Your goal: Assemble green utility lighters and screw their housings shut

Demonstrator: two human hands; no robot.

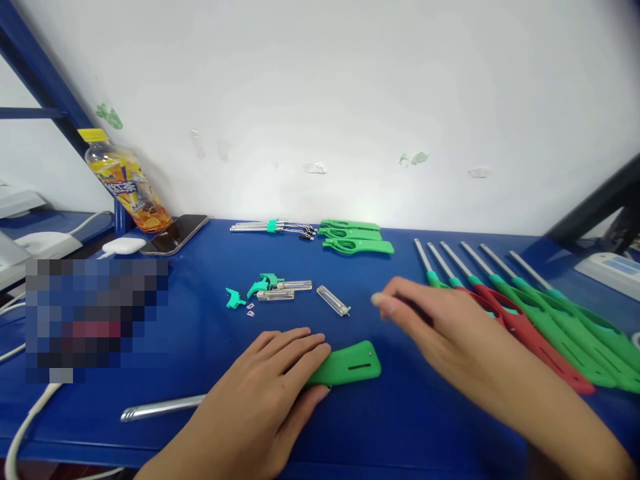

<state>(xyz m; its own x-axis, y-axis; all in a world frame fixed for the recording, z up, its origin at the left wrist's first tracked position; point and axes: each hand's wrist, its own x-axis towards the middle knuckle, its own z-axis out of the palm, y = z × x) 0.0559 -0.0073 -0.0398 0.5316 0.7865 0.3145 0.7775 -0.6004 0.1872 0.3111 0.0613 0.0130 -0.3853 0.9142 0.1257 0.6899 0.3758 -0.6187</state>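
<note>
My left hand [280, 383] is closed over a green long-nosed lighter [353, 363] lying on the blue table. The lighter's slotted handle end sticks out to the right of the fingers, and its metal tube [163, 408] shows at the left. The middle of the lighter is hidden by the hand. To the right, my right hand [425, 313] hovers with thumb and forefinger pinched together; whatever may be between the tips is too small to make out. Between the hands and farther back lies a clear fuel tank [333, 301].
Further clear tanks [276, 295], teal triggers [234, 298] and tiny pink pieces [251, 310] lie mid-table. Behind are metal tubes with wires [273, 227] and green handle shells [357, 247]. Several red and green lighters [530, 320] lie at right. Left: phone [176, 235], bottle [127, 183].
</note>
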